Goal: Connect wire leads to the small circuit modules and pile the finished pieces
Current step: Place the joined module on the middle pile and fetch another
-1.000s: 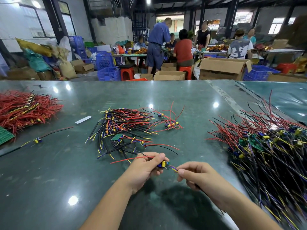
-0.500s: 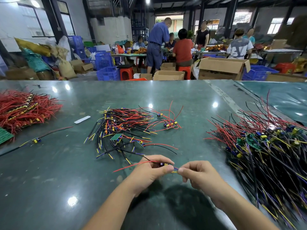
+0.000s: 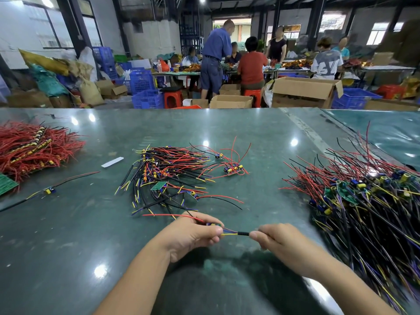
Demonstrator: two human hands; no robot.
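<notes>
Head view shows my left hand (image 3: pixel 193 235) and right hand (image 3: pixel 279 241) close together above the near edge of the tabletop (image 3: pixel 68 246), with one module (image 3: pixel 213 224) and its lead (image 3: pixel 236 233) strung between them. My left thumb and fingers are curled round the module, pinching it so that only a sliver of blue and yellow shows. My right fingertips are pinched on the black sleeve of the lead, just beside the left thumb. The lead's long axis runs left to right, straight from one hand to the other, so I judge the coming move to be a push or pull along that line. A red wire (image 3: pixel 172 215) trails from the module toward the left edge.

The module is tiny and mostly hidden; the lead is a black sleeve with yellow and blue cores showing at its end.

Finished pieces seem to lie in the pile (image 3: pixel 368 201) by the right edge, nearer my right hand. A smaller heap (image 3: pixel 168 173) lies at the middle, beyond both hands, and red wires (image 3: pixel 34 148) lie at the left edge.
</notes>
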